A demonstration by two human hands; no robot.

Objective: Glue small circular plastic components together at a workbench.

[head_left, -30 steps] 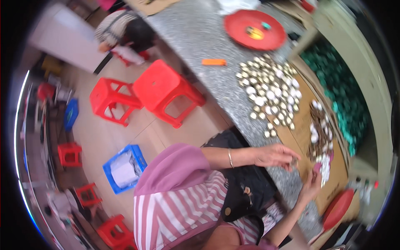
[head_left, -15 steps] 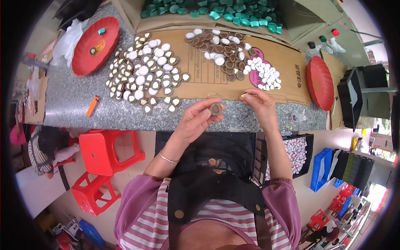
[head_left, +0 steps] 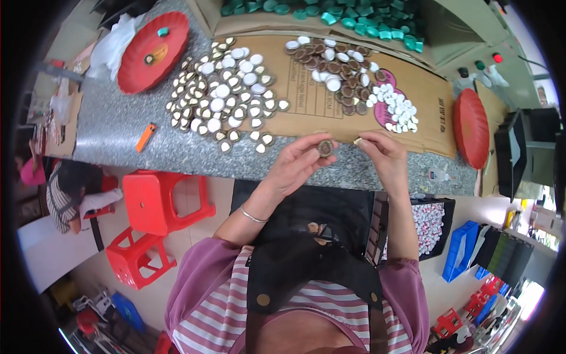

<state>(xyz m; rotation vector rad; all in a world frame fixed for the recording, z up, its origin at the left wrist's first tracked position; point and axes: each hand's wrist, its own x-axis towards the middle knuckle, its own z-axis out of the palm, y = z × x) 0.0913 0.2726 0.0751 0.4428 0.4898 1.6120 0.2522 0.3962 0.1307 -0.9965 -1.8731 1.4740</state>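
My left hand (head_left: 299, 164) holds a small round brown cap (head_left: 325, 148) between thumb and fingers, its open face turned up. Close by on the right, my right hand (head_left: 386, 154) pinches a small pale piece (head_left: 357, 141) at its fingertips. The two held things are a short gap apart, above the near edge of the counter. Beyond my right hand lies a pile of small white pieces (head_left: 401, 112) on flattened cardboard (head_left: 306, 112). Brown and white caps (head_left: 354, 74) are heaped behind it. To the left spread many caps with pale pieces in them (head_left: 221, 103).
A red scalloped tray (head_left: 171, 35) holding two small items stands far left, another red tray (head_left: 471, 130) at right. An orange lighter (head_left: 146, 137) and a small bottle (head_left: 438, 175) lie on the grey counter (head_left: 112, 141). Green caps (head_left: 354, 25) fill the shelf behind. Red stools (head_left: 141, 203) stand below left.
The whole view has shifted, so the counter sits further right in it. My right fingertips with the pale piece have come slightly closer to the cap; both hands keep their hold.
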